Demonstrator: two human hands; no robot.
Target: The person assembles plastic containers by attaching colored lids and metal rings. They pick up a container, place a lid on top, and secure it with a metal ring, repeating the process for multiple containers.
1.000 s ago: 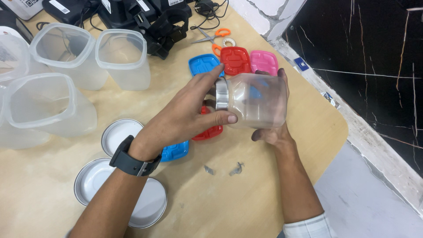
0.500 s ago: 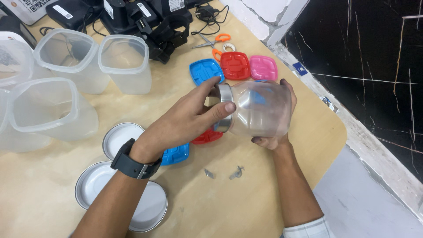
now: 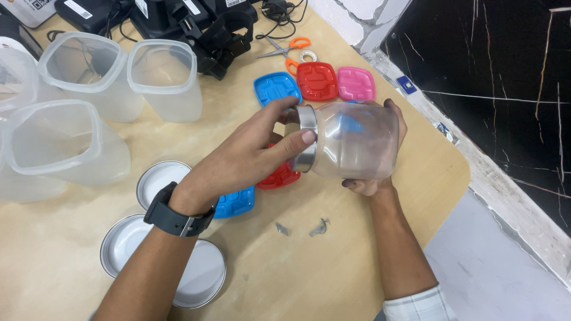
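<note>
Clear plastic jar (image 3: pixel 357 142) — held on its side above the counter (image 3: pixel 333 267), cradled from below by the right hand (image 3: pixel 380 178). Silver lid (image 3: pixel 306 145) on its mouth, gripped by the left hand (image 3: pixel 250 157), fingers closed around the rim. Nearby on the counter — blue, red and pink lids (image 3: pixel 318 80), three silver lids (image 3: pixel 160 184), open clear containers (image 3: pixel 89 77), orange-handled scissors (image 3: pixel 285 50).

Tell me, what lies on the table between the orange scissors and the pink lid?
In the head view, a small roll of tape and a red lid lie between the orange scissors and the pink lid.
</note>
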